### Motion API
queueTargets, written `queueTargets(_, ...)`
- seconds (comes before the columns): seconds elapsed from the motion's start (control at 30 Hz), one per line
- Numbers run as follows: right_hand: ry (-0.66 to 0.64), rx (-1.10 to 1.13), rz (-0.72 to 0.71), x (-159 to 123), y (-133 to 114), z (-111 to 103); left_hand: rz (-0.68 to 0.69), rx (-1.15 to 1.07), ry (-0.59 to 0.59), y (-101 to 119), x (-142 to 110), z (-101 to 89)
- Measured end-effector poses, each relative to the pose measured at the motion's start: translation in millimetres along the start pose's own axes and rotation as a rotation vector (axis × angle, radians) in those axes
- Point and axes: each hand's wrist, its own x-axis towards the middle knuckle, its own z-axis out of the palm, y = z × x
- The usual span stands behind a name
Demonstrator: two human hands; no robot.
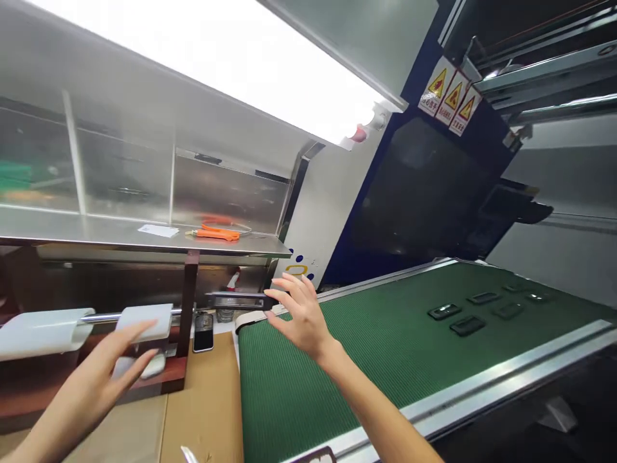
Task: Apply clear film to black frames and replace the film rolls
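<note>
Holding a part (241,301) — dark, slim, oblong

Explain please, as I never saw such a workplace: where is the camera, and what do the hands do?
No robot works here: these are a person's two bare hands, seen from a camera worn on the head, looking forward and down. The right hand grips one end of a dark narrow frame. The left hand is open near a white roll; whether it touches is unclear. On the green belt, which looks like a conveyor, lie several small dark pieces. An orange tool lies on the metal shelf.
</note>
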Motion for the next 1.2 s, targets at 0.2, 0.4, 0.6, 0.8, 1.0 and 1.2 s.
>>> queueTargets(0.2, 0.494, -0.043, -0.290, 86.4, -54.0, -86.1, 0.603, 0.315, 0.094, 101.4, 123.7, -48.5)
queueTargets(0.4, 0.630, -0.166, -0.305, 111.7, -69.5, -128.6, 0.879, 0.518, 0.268, 150.3, 147.2, -84.6)
queueTargets(0.6, 0.662, -0.170, -0.312, 115.5, -82.4, -137.4, 0.892, 0.490, 0.299, 159.3, 152.4, -95.1)
queueTargets(0.8, 0.547, -0.047, -0.282, 102.1, -92.5, -112.4, 0.717, 0.408, 0.200, 133.7, 133.0, -91.0)
queueTargets(1.0, 0.328, 0.145, -0.264, 55.5, -115.3, -70.2, 0.578, 0.204, 0.012, 71.6, 66.9, -90.4)
queueTargets(1.2, 0.120, 0.342, -0.234, 6.5, -148.7, -39.3, 0.294, 0.244, -0.108, 27.3, -25.2, -108.0)
